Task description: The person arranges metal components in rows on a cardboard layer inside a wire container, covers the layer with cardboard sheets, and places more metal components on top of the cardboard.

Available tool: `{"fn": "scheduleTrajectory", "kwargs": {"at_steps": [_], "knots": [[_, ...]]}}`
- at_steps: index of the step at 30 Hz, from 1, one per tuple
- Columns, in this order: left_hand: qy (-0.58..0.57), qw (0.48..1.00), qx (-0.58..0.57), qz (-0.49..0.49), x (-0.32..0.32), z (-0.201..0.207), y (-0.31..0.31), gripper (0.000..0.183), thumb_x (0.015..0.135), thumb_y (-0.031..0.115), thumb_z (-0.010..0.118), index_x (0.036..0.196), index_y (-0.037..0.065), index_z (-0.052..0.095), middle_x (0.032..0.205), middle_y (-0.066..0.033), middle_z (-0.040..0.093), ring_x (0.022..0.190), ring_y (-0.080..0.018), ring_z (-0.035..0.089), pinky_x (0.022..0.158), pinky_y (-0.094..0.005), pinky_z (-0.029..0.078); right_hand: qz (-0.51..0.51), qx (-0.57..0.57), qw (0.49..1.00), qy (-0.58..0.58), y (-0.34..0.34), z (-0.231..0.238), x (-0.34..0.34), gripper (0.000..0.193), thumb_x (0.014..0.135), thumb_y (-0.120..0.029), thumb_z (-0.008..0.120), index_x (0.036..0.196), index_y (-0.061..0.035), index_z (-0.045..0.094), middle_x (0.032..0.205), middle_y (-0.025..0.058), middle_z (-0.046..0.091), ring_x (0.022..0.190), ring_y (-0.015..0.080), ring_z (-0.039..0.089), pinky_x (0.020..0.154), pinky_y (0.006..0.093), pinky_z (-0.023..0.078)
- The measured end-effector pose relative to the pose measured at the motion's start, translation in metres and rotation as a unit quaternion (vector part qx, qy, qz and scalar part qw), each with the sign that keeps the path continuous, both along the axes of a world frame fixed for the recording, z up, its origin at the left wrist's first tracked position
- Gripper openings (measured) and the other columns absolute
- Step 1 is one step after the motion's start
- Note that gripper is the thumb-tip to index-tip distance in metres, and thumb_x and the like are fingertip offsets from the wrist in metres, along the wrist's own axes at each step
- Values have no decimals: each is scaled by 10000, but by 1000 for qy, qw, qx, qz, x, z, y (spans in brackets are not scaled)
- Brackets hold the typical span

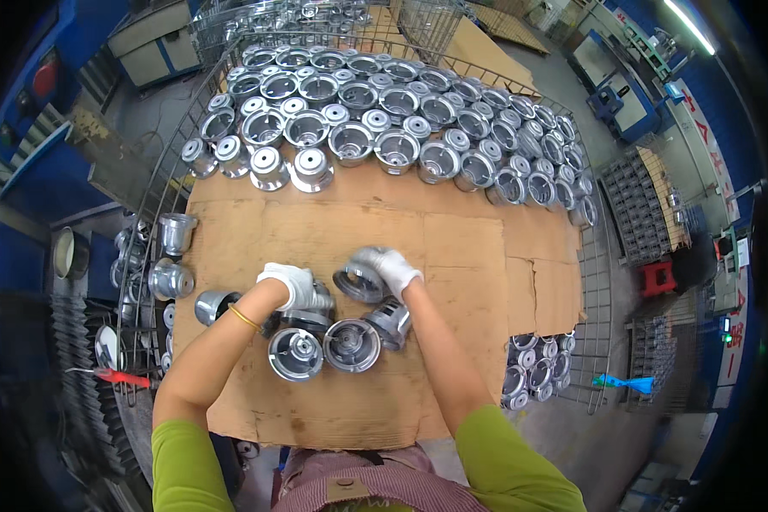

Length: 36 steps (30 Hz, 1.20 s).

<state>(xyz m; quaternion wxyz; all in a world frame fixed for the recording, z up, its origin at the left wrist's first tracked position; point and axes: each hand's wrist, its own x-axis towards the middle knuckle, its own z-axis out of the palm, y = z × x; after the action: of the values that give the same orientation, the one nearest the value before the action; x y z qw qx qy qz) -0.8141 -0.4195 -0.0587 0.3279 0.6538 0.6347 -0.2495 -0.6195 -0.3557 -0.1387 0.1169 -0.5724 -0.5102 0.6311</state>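
My right hand (395,271), in a white glove, grips a silvery metal housing (357,285) by its side and holds it tilted, its round opening toward me. My left hand (295,287), gloved too, has its fingers curled over another metal cup-shaped housing (307,319); part of that one is hidden by the hand. Close in front stand two open-topped housings, a left one (295,353) and a right one (352,346). A tilted housing (390,322) lies below my right wrist. One more housing (213,307) rests on its side, left of my left forearm.
Cardboard (435,375) covers the work surface inside a wire cage (602,299). Rows of similar housings (397,149) fill its far side. Two more (172,277) sit at the left edge. Others (538,367) show lower down through a cut-out at the right.
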Motion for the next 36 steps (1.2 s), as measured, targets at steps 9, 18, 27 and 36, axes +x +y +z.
{"fn": "scheduleTrajectory", "kwargs": {"at_steps": [9, 18, 27, 36], "knots": [[-136, 968, 66, 201, -8, -33, 13, 876, 560, 512, 785, 1180, -47, 520, 1077, -218, 638, 1000, -297, 631, 856, -341, 493, -176, 582, 786, -110, 86, -23, 14, 878, 607, -291, 845, 1301, -45, 367, 1115, 124, 579, 991, 289, 588, 893, 388, 474], [-350, 737, 442, 373, 29, -91, 116, 901, 555, 388, 845, 1261, 3, 439, 1181, -195, 557, 1085, -280, 565, 934, -364, 459, 1, 399, 874, -277, 92, -21, 26, 918, 571, -568, 786, 1277, -77, 463, 1113, 174, 628, 1049, 311, 597, 920, 428, 422], [-239, 805, 394, 374, 46, -84, 119, 976, 560, 512, 826, 1301, 26, 420, 1199, -166, 598, 1109, -277, 587, 946, -356, 462, 117, 375, 844, -366, 96, -24, 56, 908, 569, -798, 627, 1151, -103, 577, 1055, 157, 658, 996, 306, 619, 877, 412, 409], [-293, 757, 430, 396, 41, -98, 114, 805, 583, 364, 858, 1210, 12, 497, 1122, -165, 631, 1051, -278, 609, 895, -387, 488, 98, 333, 872, -345, 74, -22, 59, 849, 582, -653, 735, 1201, -102, 550, 1081, 157, 639, 1026, 314, 599, 899, 409, 433]]}}
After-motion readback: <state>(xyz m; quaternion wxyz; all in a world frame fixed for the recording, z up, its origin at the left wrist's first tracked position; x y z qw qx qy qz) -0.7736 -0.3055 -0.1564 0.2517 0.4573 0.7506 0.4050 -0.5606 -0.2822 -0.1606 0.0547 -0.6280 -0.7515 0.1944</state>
